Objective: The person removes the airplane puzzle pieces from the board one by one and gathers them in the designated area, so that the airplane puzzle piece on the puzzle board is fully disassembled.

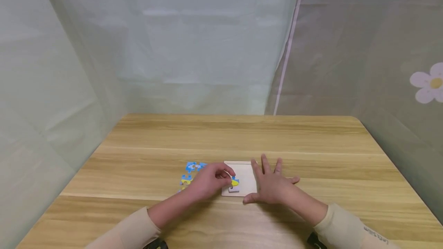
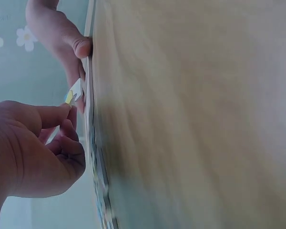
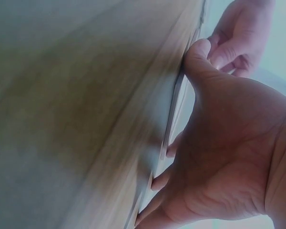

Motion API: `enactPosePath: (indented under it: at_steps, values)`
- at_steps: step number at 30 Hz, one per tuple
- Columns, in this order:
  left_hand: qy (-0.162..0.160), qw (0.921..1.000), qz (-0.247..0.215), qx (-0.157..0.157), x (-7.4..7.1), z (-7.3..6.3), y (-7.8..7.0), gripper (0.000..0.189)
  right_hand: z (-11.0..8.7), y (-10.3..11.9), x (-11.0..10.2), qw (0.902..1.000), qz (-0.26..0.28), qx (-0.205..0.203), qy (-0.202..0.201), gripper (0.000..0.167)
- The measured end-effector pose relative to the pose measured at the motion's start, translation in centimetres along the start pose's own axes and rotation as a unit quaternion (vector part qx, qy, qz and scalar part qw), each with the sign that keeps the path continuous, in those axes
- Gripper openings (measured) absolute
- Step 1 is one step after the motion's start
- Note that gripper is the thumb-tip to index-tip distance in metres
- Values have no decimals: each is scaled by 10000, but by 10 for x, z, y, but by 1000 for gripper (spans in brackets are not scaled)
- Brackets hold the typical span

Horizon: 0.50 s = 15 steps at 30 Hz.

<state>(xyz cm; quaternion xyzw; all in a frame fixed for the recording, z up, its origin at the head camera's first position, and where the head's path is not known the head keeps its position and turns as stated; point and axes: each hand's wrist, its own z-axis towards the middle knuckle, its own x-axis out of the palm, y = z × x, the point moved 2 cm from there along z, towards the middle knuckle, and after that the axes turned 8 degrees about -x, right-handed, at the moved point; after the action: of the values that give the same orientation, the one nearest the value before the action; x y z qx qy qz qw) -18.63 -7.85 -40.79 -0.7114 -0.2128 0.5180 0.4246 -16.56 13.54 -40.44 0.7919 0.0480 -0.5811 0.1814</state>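
Between thumb and fingertips my left hand (image 1: 210,180) pinches a jigsaw puzzle piece (image 1: 234,183) with yellow and blue on it. In the left wrist view the piece (image 2: 75,92) stands tilted, close over a pale square wooden board (image 1: 247,176). My right hand (image 1: 273,183) lies with fingers spread at the board's right side, its thumb by the near edge and the index fingertip at the far corner. The right wrist view shows that thumb (image 3: 199,50) at the board's edge.
Left of the board, several blue and yellow puzzle pieces (image 1: 194,166) lie on the wooden table (image 1: 138,164), partly hidden behind my left hand and forearm. Grey-green cloth (image 1: 207,49) hangs behind the table and along its sides.
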Motion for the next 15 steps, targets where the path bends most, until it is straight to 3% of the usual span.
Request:
enactPosePath:
  at_steps: [9, 15]
  values:
    - [-125, 9992, 347, 164, -16, -16, 12, 13, -1, 0, -1, 10000, 75, 20, 44, 130]
    - [47, 9985, 483, 254, -24, -24, 22, 12, -1, 0, 0, 9999, 99, 15, 24, 130]
